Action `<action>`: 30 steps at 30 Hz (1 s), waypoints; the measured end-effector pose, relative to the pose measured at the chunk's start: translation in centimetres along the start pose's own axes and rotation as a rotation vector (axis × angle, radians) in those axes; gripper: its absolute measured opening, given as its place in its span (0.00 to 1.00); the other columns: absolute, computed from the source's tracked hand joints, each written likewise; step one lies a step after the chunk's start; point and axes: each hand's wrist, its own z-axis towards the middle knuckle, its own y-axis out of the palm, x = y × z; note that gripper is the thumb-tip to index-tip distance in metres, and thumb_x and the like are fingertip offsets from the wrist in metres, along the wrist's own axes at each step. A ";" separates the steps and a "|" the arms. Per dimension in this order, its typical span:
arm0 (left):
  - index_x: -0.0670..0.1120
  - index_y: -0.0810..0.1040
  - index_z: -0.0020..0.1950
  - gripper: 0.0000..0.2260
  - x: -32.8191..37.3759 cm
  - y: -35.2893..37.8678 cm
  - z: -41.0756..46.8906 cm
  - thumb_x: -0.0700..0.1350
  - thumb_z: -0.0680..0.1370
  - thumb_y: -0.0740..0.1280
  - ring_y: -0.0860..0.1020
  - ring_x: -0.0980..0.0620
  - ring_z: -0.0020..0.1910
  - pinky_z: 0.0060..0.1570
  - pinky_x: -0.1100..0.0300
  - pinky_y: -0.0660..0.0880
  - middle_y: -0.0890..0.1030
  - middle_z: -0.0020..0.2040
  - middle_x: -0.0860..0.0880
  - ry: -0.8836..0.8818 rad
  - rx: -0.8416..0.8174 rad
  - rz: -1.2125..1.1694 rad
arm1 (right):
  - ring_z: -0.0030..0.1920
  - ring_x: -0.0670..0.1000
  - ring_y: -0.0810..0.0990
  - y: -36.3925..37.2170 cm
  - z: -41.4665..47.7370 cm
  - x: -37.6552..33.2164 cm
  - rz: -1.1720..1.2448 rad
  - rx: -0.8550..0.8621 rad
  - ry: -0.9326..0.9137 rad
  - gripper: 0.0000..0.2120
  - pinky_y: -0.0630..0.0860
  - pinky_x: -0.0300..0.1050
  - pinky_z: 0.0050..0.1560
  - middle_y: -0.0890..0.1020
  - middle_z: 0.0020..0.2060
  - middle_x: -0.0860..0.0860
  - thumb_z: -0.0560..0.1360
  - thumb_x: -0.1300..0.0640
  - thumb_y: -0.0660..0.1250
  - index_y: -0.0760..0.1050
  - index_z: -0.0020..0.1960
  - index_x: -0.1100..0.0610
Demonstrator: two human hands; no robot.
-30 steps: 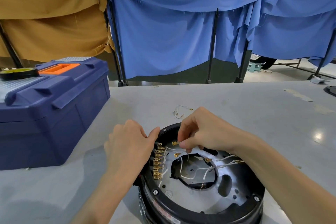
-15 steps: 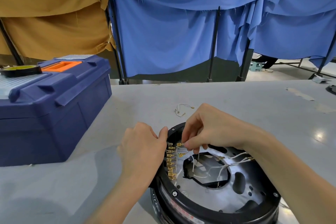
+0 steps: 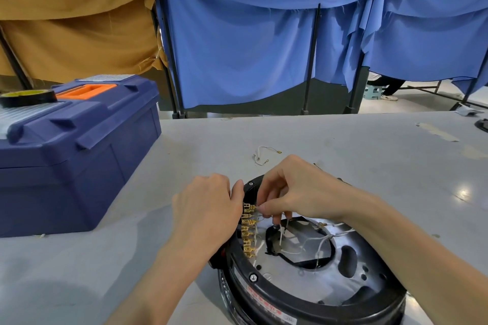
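Left hand grips the left rim of the black base; right hand, just beside it, pinches a brass terminal.

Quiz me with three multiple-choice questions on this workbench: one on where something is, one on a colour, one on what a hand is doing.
1. Where is the roll of tape?
A) on the toolbox lid
B) in a drawer
C) under the curtain

2. What colour is the toolbox's handle?
A) green
B) orange
C) white

3. What is the right hand doing?
A) lying flat and idle
B) pinching a wire end at the brass terminals of the black appliance base
C) lifting the toolbox

Answers: 1 A, the roll sits on the lid's left end. 2 B, the handle shows bright orange against the blue lid. 3 B, thumb and fingers close at the row's top terminal.
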 end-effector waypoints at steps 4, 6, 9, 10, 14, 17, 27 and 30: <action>0.47 0.60 0.28 0.24 -0.1 0.0 0.0 0.58 0.80 0.57 0.63 0.52 0.26 0.28 0.57 0.58 0.66 0.27 0.51 -0.009 -0.014 -0.013 | 0.31 0.50 0.82 -0.2 -0.2 0.2 0.003 0.022 -0.005 0.02 0.77 0.40 0.34 0.84 0.30 0.56 0.72 0.66 0.72 0.81 0.43 0.65; 0.47 0.61 0.28 0.24 -0.2 0.0 0.0 0.58 0.80 0.57 0.63 0.52 0.26 0.28 0.57 0.58 0.66 0.27 0.50 -0.016 -0.014 -0.018 | 0.31 0.49 0.81 -0.3 -0.2 0.2 0.015 0.025 -0.003 0.02 0.76 0.39 0.33 0.84 0.31 0.58 0.72 0.66 0.72 0.81 0.43 0.66; 0.46 0.61 0.28 0.24 -0.2 0.1 0.0 0.58 0.80 0.57 0.65 0.50 0.28 0.30 0.56 0.60 0.67 0.28 0.50 -0.012 -0.022 -0.030 | 0.30 0.48 0.81 -0.2 -0.1 0.3 0.022 0.022 0.000 0.02 0.76 0.38 0.33 0.83 0.29 0.55 0.73 0.66 0.72 0.81 0.43 0.65; 0.46 0.62 0.28 0.24 -0.2 0.2 0.0 0.58 0.80 0.57 0.66 0.50 0.28 0.31 0.56 0.61 0.68 0.28 0.50 -0.016 -0.027 -0.033 | 0.30 0.48 0.81 -0.2 -0.1 0.4 0.021 0.017 0.001 0.02 0.76 0.38 0.33 0.83 0.28 0.53 0.73 0.65 0.72 0.81 0.43 0.64; 0.46 0.63 0.28 0.25 -0.3 0.3 0.2 0.58 0.80 0.57 0.67 0.48 0.28 0.30 0.56 0.62 0.68 0.28 0.49 -0.038 -0.051 -0.048 | 0.31 0.47 0.82 0.0 0.0 0.4 0.022 0.004 0.001 0.02 0.76 0.37 0.34 0.83 0.28 0.50 0.73 0.64 0.72 0.81 0.43 0.62; 0.45 0.63 0.27 0.25 -0.3 0.4 0.2 0.57 0.80 0.57 0.67 0.49 0.26 0.27 0.59 0.60 0.68 0.26 0.49 -0.022 -0.052 -0.066 | 0.30 0.47 0.81 0.1 0.0 0.4 0.014 0.004 -0.003 0.02 0.74 0.35 0.32 0.83 0.28 0.49 0.73 0.64 0.72 0.81 0.43 0.62; 0.44 0.60 0.26 0.25 -0.4 0.3 0.1 0.54 0.80 0.59 0.63 0.50 0.23 0.24 0.58 0.57 0.63 0.22 0.49 -0.001 -0.035 -0.112 | 0.28 0.48 0.81 0.5 0.2 0.5 -0.036 0.080 -0.041 0.02 0.71 0.32 0.30 0.83 0.29 0.51 0.72 0.63 0.74 0.83 0.41 0.62; 0.44 0.60 0.26 0.25 -0.5 0.3 0.1 0.54 0.80 0.59 0.63 0.50 0.23 0.25 0.58 0.57 0.63 0.22 0.50 0.004 -0.037 -0.122 | 0.30 0.49 0.83 0.5 0.2 0.3 -0.104 0.102 -0.082 0.02 0.79 0.41 0.35 0.85 0.32 0.54 0.72 0.62 0.74 0.84 0.40 0.61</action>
